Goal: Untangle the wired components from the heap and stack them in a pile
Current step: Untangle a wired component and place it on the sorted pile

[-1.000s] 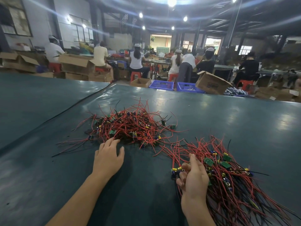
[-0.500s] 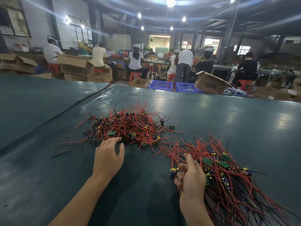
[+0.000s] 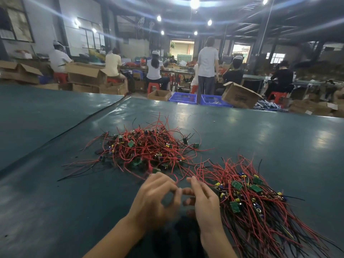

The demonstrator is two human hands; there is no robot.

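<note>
— Item one, movement since a second ago?
— The left hand (image 3: 156,200) has left the heap's edge and now meets the right hand (image 3: 203,202), fingertips together.
— Grip?
— Both are curled; blur hides whether they pinch anything.
— Stock?
— Tangled heap (image 3: 149,148) just beyond the hands; pile (image 3: 256,211) just beside the right hand; both on the dark green table (image 3: 55,202).

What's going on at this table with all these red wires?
A person is sorting small wired circuit boards by hand. A tangled heap lies further back on the green table, and a tidier pile, its wires fanned one way, lies to the right. The left hand and right hand meet in front of the heap, apparently working a red wire; blur hides the exact grip.
</note>
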